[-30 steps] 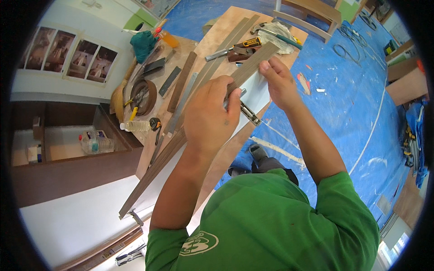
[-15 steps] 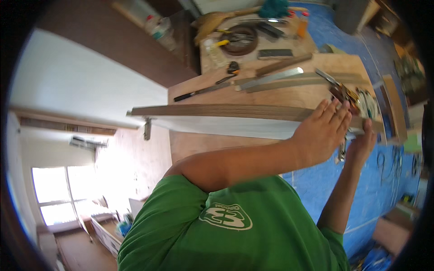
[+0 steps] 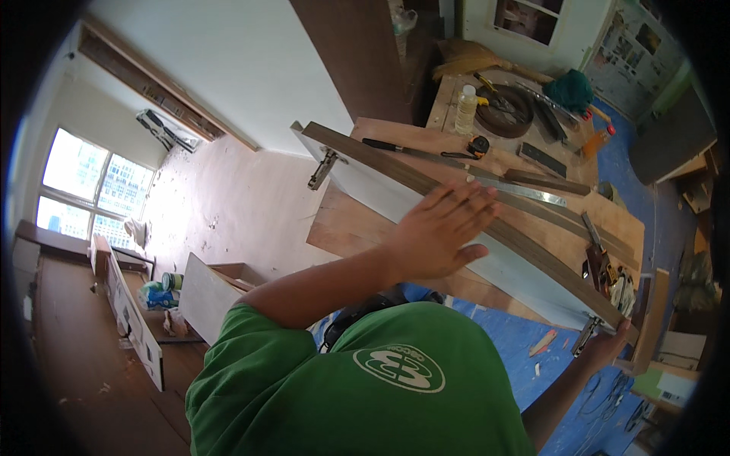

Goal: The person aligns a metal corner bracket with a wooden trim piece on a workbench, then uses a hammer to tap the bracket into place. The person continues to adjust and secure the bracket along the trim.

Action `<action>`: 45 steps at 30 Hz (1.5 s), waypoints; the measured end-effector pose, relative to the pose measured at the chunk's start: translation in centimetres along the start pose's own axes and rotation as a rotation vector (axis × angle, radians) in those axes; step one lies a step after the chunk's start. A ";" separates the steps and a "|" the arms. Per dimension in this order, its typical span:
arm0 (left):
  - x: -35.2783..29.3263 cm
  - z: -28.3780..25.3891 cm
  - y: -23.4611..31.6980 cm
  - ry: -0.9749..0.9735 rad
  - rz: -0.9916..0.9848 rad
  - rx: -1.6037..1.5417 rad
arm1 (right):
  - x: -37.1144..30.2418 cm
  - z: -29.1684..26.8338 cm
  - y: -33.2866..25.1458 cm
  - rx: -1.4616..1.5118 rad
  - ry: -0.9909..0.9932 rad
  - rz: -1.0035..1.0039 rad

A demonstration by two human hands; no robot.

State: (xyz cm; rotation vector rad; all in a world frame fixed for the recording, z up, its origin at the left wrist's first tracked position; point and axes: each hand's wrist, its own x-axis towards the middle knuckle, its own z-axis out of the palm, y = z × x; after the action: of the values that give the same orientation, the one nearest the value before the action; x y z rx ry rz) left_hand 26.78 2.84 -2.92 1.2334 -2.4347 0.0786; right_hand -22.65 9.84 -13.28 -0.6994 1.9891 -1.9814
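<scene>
Here's the plywood counter [image 3: 342, 228] under your work, and slanting across it runs your white door panel [image 3: 372, 194], brown wood-grain edge uppermost, white face turned toward you. Your left hand [image 3: 445, 232] lies spread over the middle of that edge, palm down, fingers straight, gripping nothing. Down at the far right end, your right hand [image 3: 608, 346] is curled around the panel, partly hidden. Beyond the panel sits a coiled brown strip [image 3: 502, 124], then a flat metal strip [image 3: 525, 190] close past your left fingertips, and a clear bottle [image 3: 466, 109] beside the coil. Metal hinges [image 3: 325, 169] jut from the white face, one near each end. Smallest, a black tape measure [image 3: 477, 147] rests near the bottle.
</scene>
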 end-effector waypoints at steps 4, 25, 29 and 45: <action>-2.1 -1.3 -3.6 0.070 -0.106 0.040 | -3.2 3.4 -5.4 0.068 0.047 0.093; -14.8 -5.4 -29.9 0.148 -0.513 0.003 | -3.3 1.5 -1.8 0.123 -0.182 -0.044; -13.7 -4.7 -30.8 0.439 -0.847 -0.222 | -4.6 2.0 -3.8 0.226 -0.132 0.024; -12.4 -4.2 -30.6 0.751 -1.094 -0.657 | -6.4 0.2 -1.3 0.424 -0.254 -0.142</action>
State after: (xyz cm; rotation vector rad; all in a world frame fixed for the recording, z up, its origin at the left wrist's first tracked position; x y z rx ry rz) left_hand 58.67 -5.32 -7.80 1.6041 -0.8416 -0.4436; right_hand -16.86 12.94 -13.02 -0.9438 1.3497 -2.1677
